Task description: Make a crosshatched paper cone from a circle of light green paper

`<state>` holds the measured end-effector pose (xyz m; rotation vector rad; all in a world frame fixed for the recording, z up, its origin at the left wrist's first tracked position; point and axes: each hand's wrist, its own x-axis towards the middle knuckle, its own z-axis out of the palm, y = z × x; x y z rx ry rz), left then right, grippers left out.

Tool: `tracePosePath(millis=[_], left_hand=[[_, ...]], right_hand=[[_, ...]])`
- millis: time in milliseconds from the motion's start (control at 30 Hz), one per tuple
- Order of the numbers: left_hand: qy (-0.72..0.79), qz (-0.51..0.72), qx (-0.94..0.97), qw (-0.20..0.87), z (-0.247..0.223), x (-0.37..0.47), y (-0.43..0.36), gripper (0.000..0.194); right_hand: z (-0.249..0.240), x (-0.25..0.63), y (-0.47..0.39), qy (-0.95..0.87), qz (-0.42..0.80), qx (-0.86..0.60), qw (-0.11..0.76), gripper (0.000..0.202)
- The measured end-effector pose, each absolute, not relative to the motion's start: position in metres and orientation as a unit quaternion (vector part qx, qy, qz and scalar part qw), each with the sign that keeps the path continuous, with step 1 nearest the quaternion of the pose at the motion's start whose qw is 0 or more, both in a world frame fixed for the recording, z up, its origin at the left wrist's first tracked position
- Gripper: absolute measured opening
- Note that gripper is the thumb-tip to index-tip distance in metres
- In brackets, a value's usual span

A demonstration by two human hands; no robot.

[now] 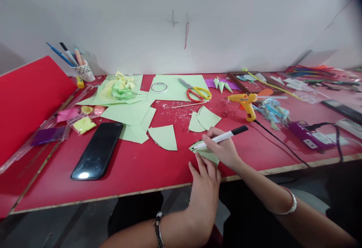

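A piece of thin, pale green paper [212, 156] with curved black ink lines lies on the smooth red surface [135, 176], near its front edge. The left hand [206, 185] rests on this piece, its grip unclosed and its fingers a little apart, pressing the paper flat. The right hand [226, 151] has its grip clamped on a slim white marker with a black end [224, 137], the tip down at the paper's pointed left corner. Both hands cover part of the sheet.

Just beyond it, two cut pieces of the same green paper [209, 118] overlap, and a wedge-shaped green piece with one curved, black-lined edge [164, 137] lies to their left. Fine white scraps litter the area around a thin wooden stick [188, 105]. Metal scissors with red and yellow handles [191, 87] sit on a larger green sheet, beside crumpled green and yellow paper [121, 91]. A glossy black phone [97, 151] lies at left; at right, a yellow plastic glue gun [246, 102] trails its black cable towards the front edge.
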<state>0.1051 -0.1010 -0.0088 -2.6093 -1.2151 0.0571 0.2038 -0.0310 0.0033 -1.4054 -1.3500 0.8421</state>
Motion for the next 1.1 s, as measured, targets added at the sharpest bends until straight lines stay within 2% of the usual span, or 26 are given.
tracePosePath(millis=[433, 1100], left_hand=[[-0.429, 0.014, -0.895, 0.125, -0.006, 0.106, -0.1, 0.033], [-0.427, 0.036, -0.895, 0.125, -0.002, 0.106, -0.1, 0.032]], right_hand=[[-0.002, 0.2, -0.028, -0.589, 0.331, -0.592, 0.44, 0.026], [-0.002, 0.211, -0.025, -0.57, 0.337, -0.599, 0.45, 0.026]])
